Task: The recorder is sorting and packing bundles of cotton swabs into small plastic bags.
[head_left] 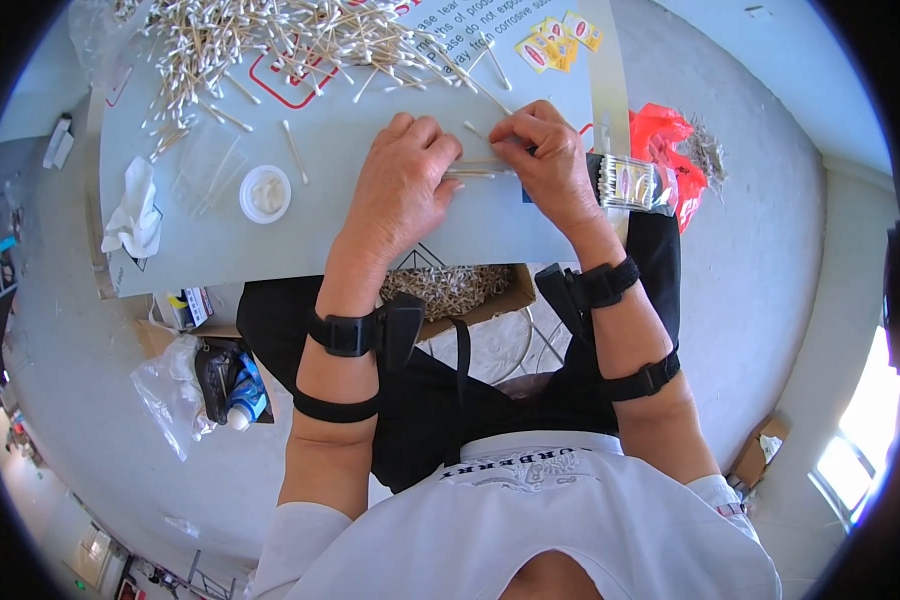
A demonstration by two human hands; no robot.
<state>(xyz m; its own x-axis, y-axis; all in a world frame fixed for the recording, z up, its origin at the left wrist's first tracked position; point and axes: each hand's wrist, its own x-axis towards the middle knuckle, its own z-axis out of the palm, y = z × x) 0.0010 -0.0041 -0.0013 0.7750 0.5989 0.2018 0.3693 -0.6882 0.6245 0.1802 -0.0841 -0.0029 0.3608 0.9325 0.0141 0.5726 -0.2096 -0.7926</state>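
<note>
Desk (205,255): pale, printed. Swab pile (230,50): far side, loose. Left hand (400,185): grip closed on swabs (475,174) between the hands. Right hand (550,165): fingers bent near their other end; hold unclear. Best handling: sticks level, ends even, light pressure, cotton untouched.

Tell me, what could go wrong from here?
The thin, tan-stemmed, white-tipped cotton swabs between the left hand and right hand might slip and scatter. Moving sideways, the left hand could bump the small, round white plastic container nearby. The right hand might knock the clear plastic packet of swabs by the flat grey table's right edge.
</note>
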